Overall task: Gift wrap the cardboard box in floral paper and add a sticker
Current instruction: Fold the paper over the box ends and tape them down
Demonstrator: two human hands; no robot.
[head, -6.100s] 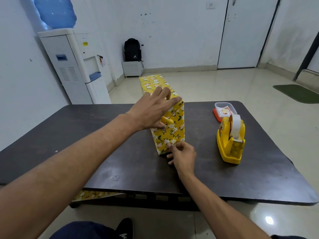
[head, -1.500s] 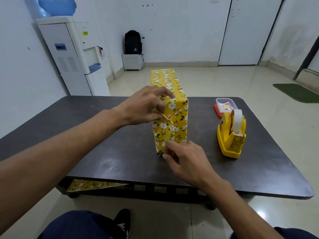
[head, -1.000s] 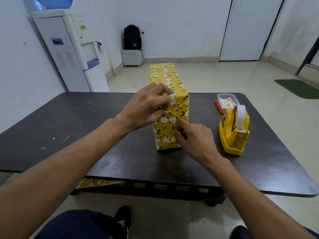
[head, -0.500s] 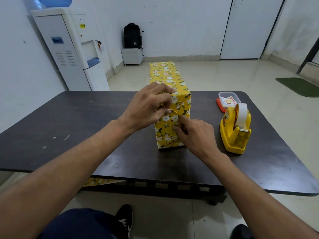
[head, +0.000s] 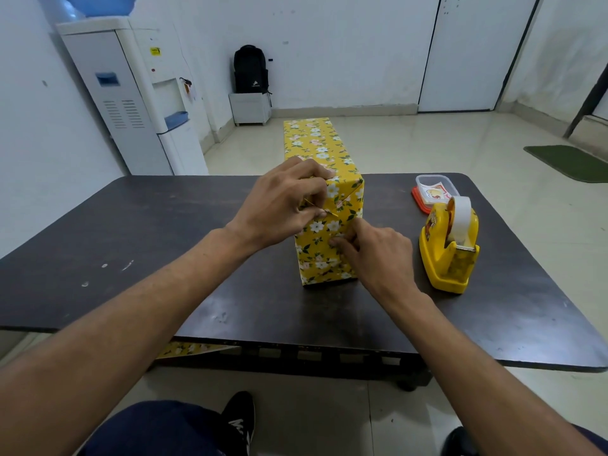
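A long box wrapped in yellow floral paper (head: 316,143) lies on the dark table (head: 148,232), its near end facing me. My left hand (head: 283,205) grips the top near corner and holds the folded side flap against the end face. My right hand (head: 371,255) presses the bottom flap up against the end face with curled fingers, pinching the paper's edge. A small clear tub with an orange lid (head: 434,192) holds stickers at the right.
A yellow tape dispenser (head: 450,251) stands right of the box. A scrap of floral paper (head: 190,350) lies under the table's near edge. A water dispenser (head: 131,93), a black backpack (head: 250,70) and a green mat (head: 572,162) are beyond the table.
My right hand moved from the bottom edge of the box's near end up to the middle of the end face, folding the lower flap upward. The left hand stayed at the top corner.
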